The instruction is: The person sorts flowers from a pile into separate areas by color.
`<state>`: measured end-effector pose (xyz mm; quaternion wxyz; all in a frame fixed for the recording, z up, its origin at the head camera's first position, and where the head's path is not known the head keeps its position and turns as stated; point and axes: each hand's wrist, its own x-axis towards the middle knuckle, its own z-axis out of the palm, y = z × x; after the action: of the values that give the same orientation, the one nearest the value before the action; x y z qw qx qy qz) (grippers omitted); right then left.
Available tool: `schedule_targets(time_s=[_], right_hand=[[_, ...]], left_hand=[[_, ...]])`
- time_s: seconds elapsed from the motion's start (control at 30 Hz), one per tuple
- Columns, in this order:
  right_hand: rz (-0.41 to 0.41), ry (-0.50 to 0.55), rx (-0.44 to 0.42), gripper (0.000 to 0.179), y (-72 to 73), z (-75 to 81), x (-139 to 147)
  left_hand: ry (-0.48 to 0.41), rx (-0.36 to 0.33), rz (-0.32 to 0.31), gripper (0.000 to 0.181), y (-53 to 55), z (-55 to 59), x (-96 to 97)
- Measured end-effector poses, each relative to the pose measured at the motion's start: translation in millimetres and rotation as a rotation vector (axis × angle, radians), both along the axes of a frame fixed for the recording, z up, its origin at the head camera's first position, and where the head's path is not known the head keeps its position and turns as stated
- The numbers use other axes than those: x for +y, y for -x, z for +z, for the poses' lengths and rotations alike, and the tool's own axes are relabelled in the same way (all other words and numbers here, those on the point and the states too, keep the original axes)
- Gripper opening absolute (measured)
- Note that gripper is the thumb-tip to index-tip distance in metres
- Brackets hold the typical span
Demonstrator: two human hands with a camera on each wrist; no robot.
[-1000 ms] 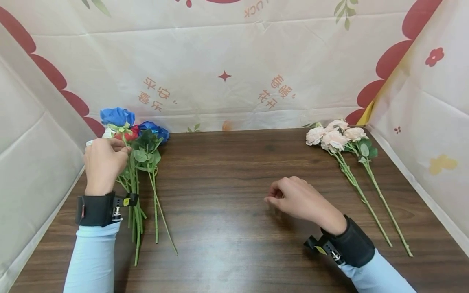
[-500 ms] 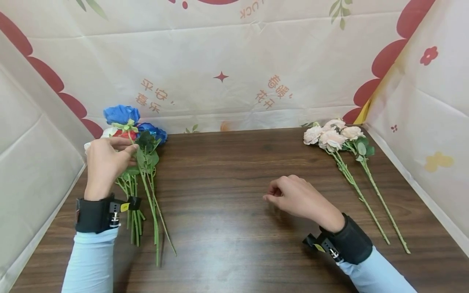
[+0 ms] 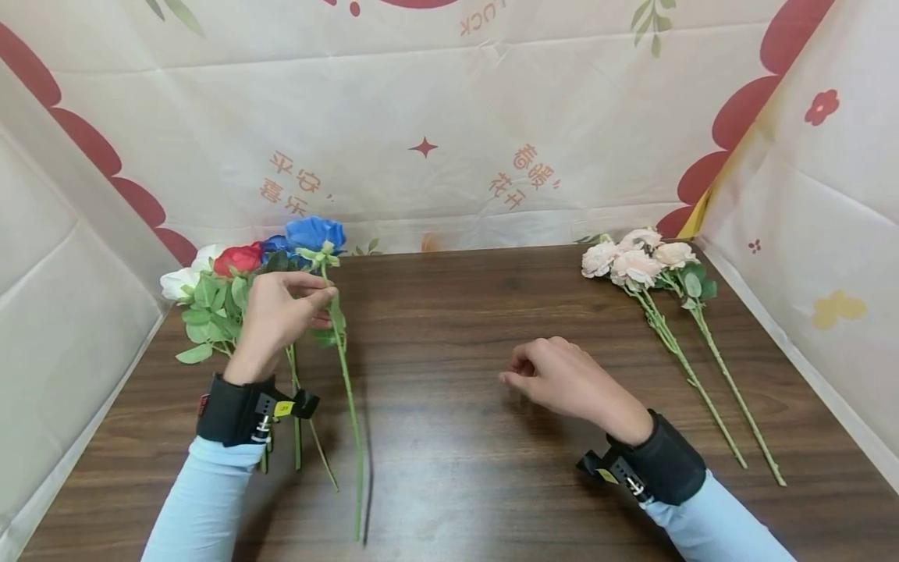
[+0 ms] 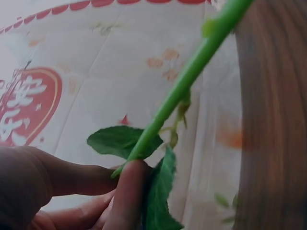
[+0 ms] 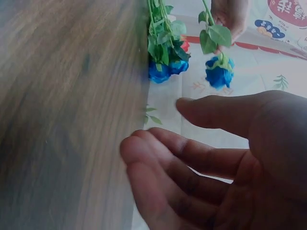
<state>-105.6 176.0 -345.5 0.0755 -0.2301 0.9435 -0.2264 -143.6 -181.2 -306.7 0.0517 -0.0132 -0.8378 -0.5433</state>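
Observation:
My left hand [image 3: 284, 312] pinches the green stem of a blue artificial rose [image 3: 314, 234] between thumb and fingers, just below the bloom. The stem [image 4: 187, 79] hangs down toward me over the table, its leaves near the fingertips in the left wrist view. Left of and partly behind that hand lie a red rose [image 3: 239, 257], white roses [image 3: 180, 282] and more blue blooms with leafy stems. My right hand [image 3: 562, 378] hovers low over the table, fingers loosely curled, holding nothing; a gap shows between its thumb and fingers [image 5: 158, 158] in the right wrist view.
Pale pink flowers [image 3: 637, 268] on long stems lie at the right side of the dark wooden table [image 3: 449, 437]. A printed cloth [image 3: 428, 94] stands as a wall at the back, and cloth walls also border the left and right sides.
My left hand has carried the blue rose to the right, away from the red and white roses, which now show more fully. The right hand has stayed nearly in place.

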Motion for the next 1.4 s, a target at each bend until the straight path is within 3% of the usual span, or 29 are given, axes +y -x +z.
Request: schedule_targets(time_s=[0.3, 0.53, 0.7, 0.83, 0.93, 1.03, 1.13, 1.4], right_hand=[[0.018, 0.170, 0.020, 0.017, -3.8, -4.2, -9], [0.036, 0.448, -0.209, 0.029, -11.8, -7.1, -22], [0.024, 0.579, -0.324, 0.036, -18.0, -8.6, -32], [0.030, 0.621, -0.376, 0.037, -23.8, -11.7, -40], [0.052, 0.653, -0.394, 0.035, -27.8, -13.1, -46], [0.066, 0.702, -0.402, 0.030, -30.8, -13.0, -50], [0.051, 0.753, -0.403, 0.024, -32.6, -12.0, -53], [0.010, 0.819, -0.451, 0.016, -32.5, -11.8, -56]], left_hand=[[-0.137, -0.044, -0.123, 0.027, -2.6, -6.0, 34.2], [-0.237, -0.069, -0.185, 0.023, -6.5, -15.4, 61.1], [-0.310, -0.067, -0.209, 0.018, -10.3, -23.9, 82.5], [-0.340, -0.079, -0.237, 0.019, -22.3, -17.2, 97.1], [-0.358, -0.085, -0.252, 0.021, -28.6, -15.0, 102.1], [-0.395, -0.082, -0.252, 0.021, -26.3, -23.5, 103.3], [-0.428, -0.064, -0.242, 0.020, -24.4, -29.9, 104.4], [-0.446, -0.008, -0.241, 0.020, -27.3, -33.1, 106.8]])
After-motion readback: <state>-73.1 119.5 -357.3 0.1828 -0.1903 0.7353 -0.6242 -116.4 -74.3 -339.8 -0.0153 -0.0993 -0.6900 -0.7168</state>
